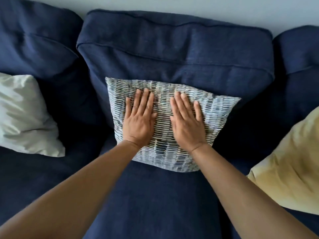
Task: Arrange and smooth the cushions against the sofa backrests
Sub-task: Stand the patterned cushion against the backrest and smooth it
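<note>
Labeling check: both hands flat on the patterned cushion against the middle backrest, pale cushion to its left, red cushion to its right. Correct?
Not quite. In the head view the cushion to the right is yellow, not red. The rest holds: left hand and right hand flat on the patterned cushion, pale cushion left.

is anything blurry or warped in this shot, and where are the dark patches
Head view: the fingers of both hands look slightly smeared, likely motion blur; the wide lens bows the sofa backrest and stretches the forearms; deep shadow lies beside the patterned cushion, right of it; soft even light, no glare.
</note>
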Available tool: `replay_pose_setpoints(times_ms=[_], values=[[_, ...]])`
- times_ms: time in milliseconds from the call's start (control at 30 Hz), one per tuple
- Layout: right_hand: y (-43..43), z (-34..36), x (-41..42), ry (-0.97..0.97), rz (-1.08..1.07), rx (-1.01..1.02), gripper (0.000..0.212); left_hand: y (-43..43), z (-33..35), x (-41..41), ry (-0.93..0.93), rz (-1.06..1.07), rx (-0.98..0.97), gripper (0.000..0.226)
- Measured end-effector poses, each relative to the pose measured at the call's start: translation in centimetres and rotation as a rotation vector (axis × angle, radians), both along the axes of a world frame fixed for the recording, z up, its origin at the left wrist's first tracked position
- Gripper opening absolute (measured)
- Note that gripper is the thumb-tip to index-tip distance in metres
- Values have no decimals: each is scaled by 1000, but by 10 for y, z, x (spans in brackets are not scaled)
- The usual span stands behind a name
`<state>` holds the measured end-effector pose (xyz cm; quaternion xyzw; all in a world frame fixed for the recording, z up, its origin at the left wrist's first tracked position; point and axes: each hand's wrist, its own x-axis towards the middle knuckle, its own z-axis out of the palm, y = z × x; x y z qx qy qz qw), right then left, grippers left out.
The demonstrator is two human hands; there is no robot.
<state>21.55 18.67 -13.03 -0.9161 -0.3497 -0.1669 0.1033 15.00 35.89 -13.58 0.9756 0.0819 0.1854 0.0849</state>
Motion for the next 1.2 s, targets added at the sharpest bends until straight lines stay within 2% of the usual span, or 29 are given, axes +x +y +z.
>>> replay_pose_setpoints(times_ms=[100,233,267,333,400,467,567,667,767,833,933,1067,1200], values=[[-41,-5,32,30,-210,-35,61,43,-6,11,103,56,120,64],[-40,7,28,-50,-458,104,62,61,-1,20,130,77,186,64],[-25,10,20,-76,-448,158,63,59,-1,19,130,86,174,64],[14,11,-3,-107,-246,188,65,52,-2,18,126,114,141,64],[46,-1,-28,-146,-11,63,65,50,-2,19,123,128,126,64],[47,-19,-28,-169,61,-65,66,55,-3,18,117,144,128,63],[-2,-40,4,-121,-86,-132,74,62,-5,14,131,173,124,62],[-53,-52,16,-160,-220,-177,76,57,-4,14,115,200,122,62],[-56,-55,10,-171,-217,-137,72,32,-2,9,-114,234,44,63],[-48,-54,9,-126,-228,-80,72,-3,-12,-1,-253,60,33,63],[-48,-54,11,-97,-208,-40,72,-32,-48,-19,-156,-220,178,68],[-71,-58,12,-157,-209,-107,72,25,-79,-20,-109,-161,337,80],[-50,-48,-10,-162,-337,62,67,42,-84,-23,-130,-191,380,91]])
